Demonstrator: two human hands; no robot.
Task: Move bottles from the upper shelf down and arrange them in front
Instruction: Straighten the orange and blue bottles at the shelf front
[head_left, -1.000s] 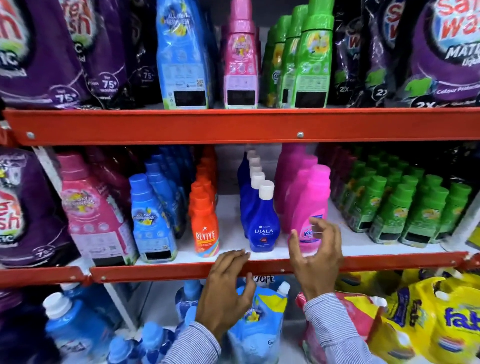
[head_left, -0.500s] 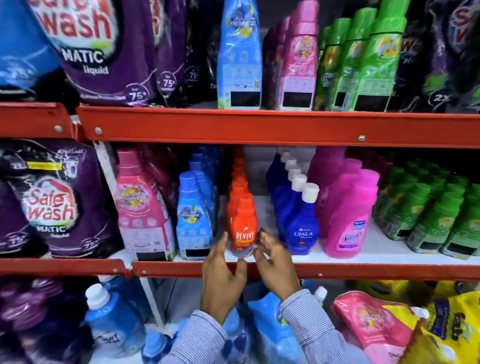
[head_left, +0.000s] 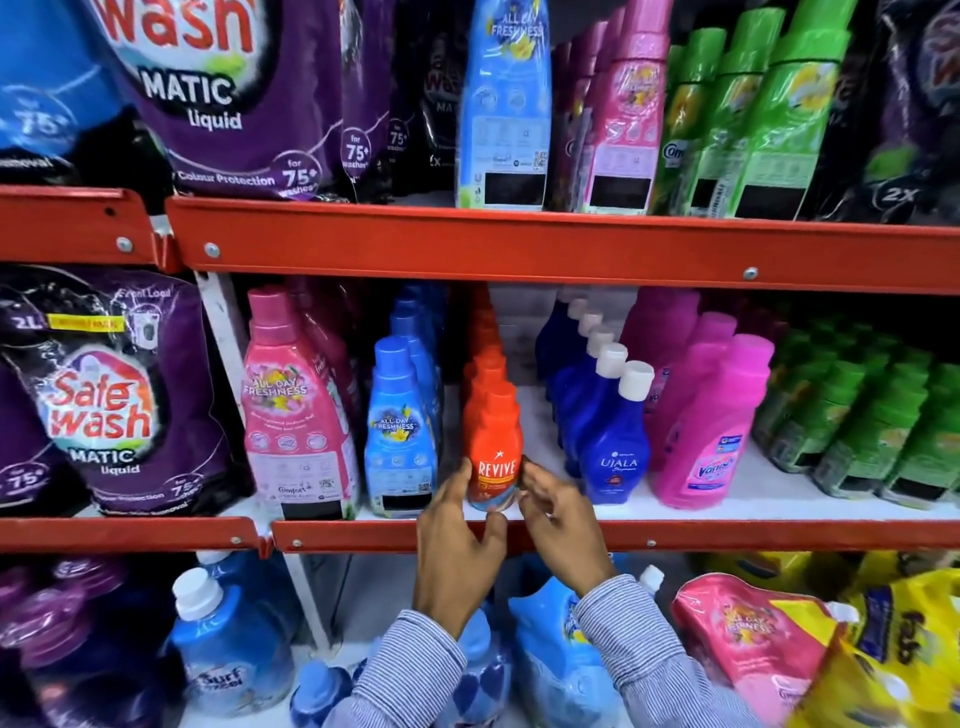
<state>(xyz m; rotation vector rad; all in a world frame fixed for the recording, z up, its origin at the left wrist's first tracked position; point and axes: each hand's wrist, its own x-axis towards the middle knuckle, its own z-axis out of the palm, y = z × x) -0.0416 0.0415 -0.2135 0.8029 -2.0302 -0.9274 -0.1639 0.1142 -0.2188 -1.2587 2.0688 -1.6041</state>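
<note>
An orange Revive bottle (head_left: 493, 447) stands at the front of the middle shelf (head_left: 675, 535), heading a row of orange bottles behind it. My left hand (head_left: 454, 551) touches its lower left side and my right hand (head_left: 558, 525) its lower right side, fingers curled around the base. To its left stands a blue softener bottle (head_left: 397, 436), to its right a dark blue Ujala bottle (head_left: 615, 447) with a white cap. On the upper shelf (head_left: 519, 244) stand a tall blue bottle (head_left: 504, 104), a pink one (head_left: 626, 114) and green ones (head_left: 753, 119).
Purple Safe Wash pouches (head_left: 109, 400) fill the left of both shelves. Pink Vanish bottles (head_left: 711, 431) and small green bottles (head_left: 872, 421) sit to the right on the middle shelf. Below are blue Surf bottles (head_left: 228, 654) and pink and yellow refill pouches (head_left: 769, 644).
My hands have shifted left from the pink Vanish bottle to the orange Revive bottle and closed on its base. The camera has panned left and moved closer.
</note>
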